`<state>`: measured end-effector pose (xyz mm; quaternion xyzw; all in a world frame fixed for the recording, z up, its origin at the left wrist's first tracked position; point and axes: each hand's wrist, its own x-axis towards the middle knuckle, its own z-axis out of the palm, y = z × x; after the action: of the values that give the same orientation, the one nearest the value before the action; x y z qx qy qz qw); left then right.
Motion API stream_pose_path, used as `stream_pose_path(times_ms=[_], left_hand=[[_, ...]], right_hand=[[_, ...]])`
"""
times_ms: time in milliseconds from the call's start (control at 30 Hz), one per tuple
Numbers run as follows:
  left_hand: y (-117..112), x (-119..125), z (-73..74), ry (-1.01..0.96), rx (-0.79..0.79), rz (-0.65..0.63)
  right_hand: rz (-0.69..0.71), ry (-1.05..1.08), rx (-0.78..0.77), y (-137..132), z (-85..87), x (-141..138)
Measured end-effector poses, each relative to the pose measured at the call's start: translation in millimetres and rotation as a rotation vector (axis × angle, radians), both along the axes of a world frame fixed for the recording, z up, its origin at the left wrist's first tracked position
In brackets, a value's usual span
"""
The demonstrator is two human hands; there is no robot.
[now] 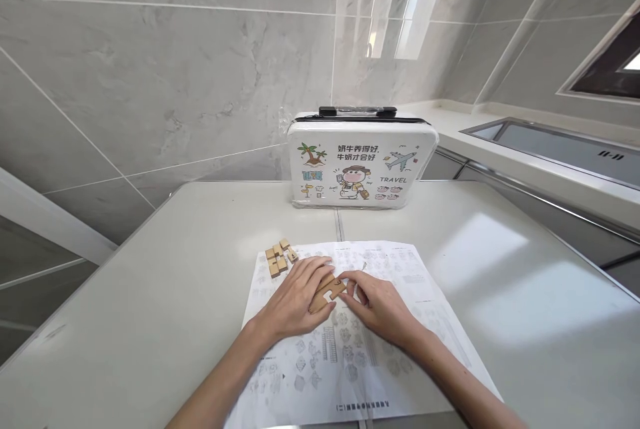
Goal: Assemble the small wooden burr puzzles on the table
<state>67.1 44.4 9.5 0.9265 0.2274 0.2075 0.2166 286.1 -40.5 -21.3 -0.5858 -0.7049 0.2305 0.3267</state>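
On a printed sheet lies a group of notched wooden puzzle pieces, light brown, with a gap showing near the front. My left hand lies over their left side, fingers wrapped round the far edge and thumb along the near edge. From the right, my right hand pinches the right end of the pieces between thumb and forefinger. Several more wooden blocks, small and stepped in shape, sit on the sheet's far left corner, just beyond my left hand.
A white carry case with cartoon prints and a black handle stands upright at the table's far side. The grey-white table spreads to both sides. Behind it is a tiled wall; a counter with a sink is at right.
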Motion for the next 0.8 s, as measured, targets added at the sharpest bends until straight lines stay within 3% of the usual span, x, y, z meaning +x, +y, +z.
stream_pose_path(times_ms=[267,633,800], left_hand=[[0.9,-0.6,-1.5,0.007,0.037,0.015],[4.2,-0.8,-3.8,-0.03,0.143,0.119],[3.8,-1.2,-1.1,-0.031,0.159,0.111]], right_hand=[[0.073,-0.081,0.056,-3.0,9.0,0.1],[0.025,-0.051,-0.008,-1.7,8.6,2.4],[0.023,-0.017,0.002,-2.5,8.7,2.1]])
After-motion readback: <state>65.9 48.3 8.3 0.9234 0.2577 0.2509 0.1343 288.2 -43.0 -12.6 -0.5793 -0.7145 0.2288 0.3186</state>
